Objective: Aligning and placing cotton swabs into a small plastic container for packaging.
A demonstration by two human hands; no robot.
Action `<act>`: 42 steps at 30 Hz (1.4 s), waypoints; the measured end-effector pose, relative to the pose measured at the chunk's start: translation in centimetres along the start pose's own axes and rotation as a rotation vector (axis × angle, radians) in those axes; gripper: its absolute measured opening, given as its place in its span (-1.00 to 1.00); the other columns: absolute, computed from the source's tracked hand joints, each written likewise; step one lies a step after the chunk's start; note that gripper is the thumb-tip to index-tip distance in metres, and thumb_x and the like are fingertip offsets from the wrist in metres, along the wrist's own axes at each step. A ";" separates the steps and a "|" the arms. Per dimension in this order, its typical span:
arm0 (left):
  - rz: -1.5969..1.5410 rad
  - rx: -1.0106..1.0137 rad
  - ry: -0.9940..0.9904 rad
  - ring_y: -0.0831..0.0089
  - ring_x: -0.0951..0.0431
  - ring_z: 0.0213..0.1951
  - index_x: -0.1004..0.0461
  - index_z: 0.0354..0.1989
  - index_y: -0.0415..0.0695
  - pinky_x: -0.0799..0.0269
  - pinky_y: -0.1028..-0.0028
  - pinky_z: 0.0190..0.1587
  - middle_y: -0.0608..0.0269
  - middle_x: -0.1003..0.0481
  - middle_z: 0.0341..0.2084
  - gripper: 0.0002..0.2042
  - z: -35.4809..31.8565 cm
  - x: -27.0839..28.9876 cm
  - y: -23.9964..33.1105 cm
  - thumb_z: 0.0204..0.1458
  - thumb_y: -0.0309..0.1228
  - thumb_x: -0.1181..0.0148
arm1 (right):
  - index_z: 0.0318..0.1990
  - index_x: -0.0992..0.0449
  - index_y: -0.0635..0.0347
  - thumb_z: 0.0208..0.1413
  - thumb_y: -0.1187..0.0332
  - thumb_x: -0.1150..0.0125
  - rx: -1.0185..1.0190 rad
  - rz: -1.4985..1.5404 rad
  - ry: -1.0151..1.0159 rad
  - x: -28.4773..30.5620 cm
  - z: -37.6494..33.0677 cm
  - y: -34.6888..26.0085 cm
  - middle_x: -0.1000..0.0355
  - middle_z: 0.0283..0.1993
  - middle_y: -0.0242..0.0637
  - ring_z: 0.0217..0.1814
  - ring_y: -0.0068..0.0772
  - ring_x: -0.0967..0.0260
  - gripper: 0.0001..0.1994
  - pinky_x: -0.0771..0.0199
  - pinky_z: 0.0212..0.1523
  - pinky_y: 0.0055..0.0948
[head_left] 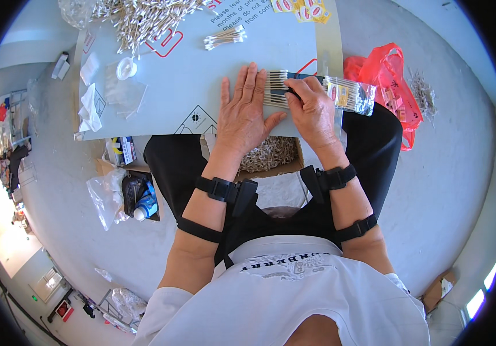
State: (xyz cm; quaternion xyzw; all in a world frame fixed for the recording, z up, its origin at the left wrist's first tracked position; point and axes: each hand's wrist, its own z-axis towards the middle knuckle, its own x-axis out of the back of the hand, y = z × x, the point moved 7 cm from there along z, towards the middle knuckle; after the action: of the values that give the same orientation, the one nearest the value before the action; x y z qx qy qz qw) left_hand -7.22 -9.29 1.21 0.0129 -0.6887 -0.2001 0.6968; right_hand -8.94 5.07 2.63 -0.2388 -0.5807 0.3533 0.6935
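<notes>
A single wide fisheye view sits on the person's head and looks almost straight down over the white shirt and both forearms, which enter from the lower edge. It faces forward onto the pale grey printed board serving as a counter (202, 75), close enough that the left hand (247, 112) and right hand (312, 109) fill the upper middle. Straight edges bend toward the dark round rim, where the grey floor (455, 173) curves around the seated figure.

White-tipped swabs (275, 88) are lying flat in a row, sliding half into a clear bag (353, 94).
</notes>
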 end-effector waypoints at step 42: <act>0.014 0.000 -0.079 0.23 0.12 0.50 0.06 0.47 -0.13 0.33 0.02 0.48 0.09 0.10 0.49 -0.19 -0.1 -0.6 -0.3 0.17 0.05 -0.07 | 0.09 -0.49 0.12 -0.07 0.26 -0.43 0.157 -0.357 -0.078 3.0 0.9 -0.9 -0.41 -0.05 -0.20 0.00 -0.05 -0.43 -0.49 -0.47 -0.07 -0.14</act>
State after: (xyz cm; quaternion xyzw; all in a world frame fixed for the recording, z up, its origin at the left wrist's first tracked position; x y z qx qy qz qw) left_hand -7.15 -9.43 0.54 0.0002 -0.7156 -0.1957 0.6705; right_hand -9.45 6.70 5.37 -0.0634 -0.6111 0.2780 0.7384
